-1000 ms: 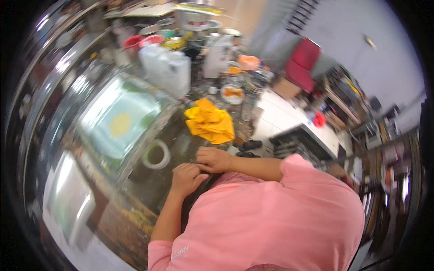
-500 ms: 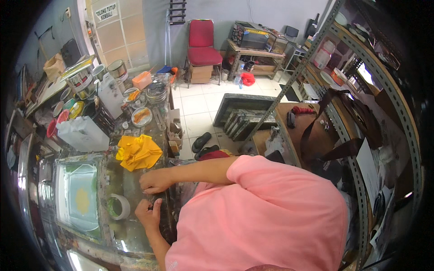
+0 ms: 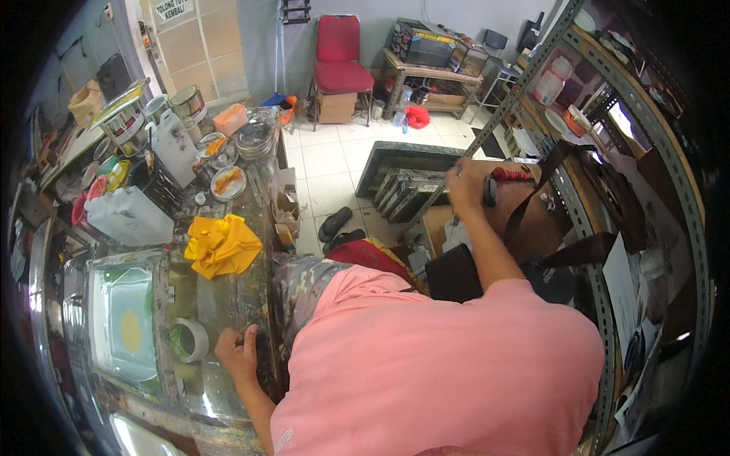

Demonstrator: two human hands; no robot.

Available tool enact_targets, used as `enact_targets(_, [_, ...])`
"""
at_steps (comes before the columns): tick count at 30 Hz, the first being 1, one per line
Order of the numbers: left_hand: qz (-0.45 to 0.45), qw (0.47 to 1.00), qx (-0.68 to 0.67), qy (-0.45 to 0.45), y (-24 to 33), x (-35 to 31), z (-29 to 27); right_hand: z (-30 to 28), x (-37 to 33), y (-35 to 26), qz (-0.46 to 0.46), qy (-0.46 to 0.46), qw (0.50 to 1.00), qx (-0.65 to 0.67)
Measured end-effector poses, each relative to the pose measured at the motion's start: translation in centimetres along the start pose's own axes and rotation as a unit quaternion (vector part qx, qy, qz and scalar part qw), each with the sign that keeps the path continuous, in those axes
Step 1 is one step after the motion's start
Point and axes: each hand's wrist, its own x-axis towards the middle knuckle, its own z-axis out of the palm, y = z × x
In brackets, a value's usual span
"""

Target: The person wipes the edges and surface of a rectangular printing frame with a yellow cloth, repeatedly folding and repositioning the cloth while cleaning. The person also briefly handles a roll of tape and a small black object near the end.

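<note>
Resting curled on the table edge (image 3: 228, 395), left hand (image 3: 237, 351) holds nothing; tape roll (image 3: 190, 340) just beside. Right hand (image 3: 464, 185) grips a dark object (image 3: 490, 191) far right; yellow cloth (image 3: 222, 245) beyond.

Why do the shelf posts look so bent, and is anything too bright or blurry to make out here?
In the head view the fisheye lens bows the metal shelf post and blackens the corners. Glare whitens the glass worktop near its lower edge. The left hand at the worktop edge is sharp; the right hand, by a dark object on the shelf, is slightly soft.
</note>
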Motion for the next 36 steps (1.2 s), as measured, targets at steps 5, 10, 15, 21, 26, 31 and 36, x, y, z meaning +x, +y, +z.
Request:
enact_targets(5, [0.02,0.999,0.029,-0.016,1.1,0.7,0.7,-0.7,-0.7,12.5,0.231,-0.13,0.932,-0.247])
enact_targets(10, [0.0,0.999,0.038,-0.024,0.9,0.7,0.1,2.1,-2.4,14.2,0.266,-0.135,0.921,-0.252])
enact_targets(15, [-0.005,0.999,0.042,-0.028,0.7,0.6,0.1,1.1,-1.9,12.6,0.287,-0.155,0.921,-0.213])
enact_targets(21, [0.0,0.998,0.045,-0.037,1.0,0.4,0.4,1.7,-0.3,14.2,0.239,-0.2,0.929,-0.199])
enact_targets(26, [0.011,0.998,0.05,-0.037,0.3,0.1,0.5,3.4,0.4,5.7,0.042,-0.156,0.977,0.142])
enact_targets(31, [0.09,0.985,0.139,-0.049,3.3,1.3,0.5,-1.2,1.0,-11.2,0.023,-0.312,0.795,0.519])
enact_targets(36, [-0.09,0.985,-0.148,-0.025,8.6,3.5,1.8,-6.3,0.0,-21.1,-0.344,-0.279,0.775,0.451])
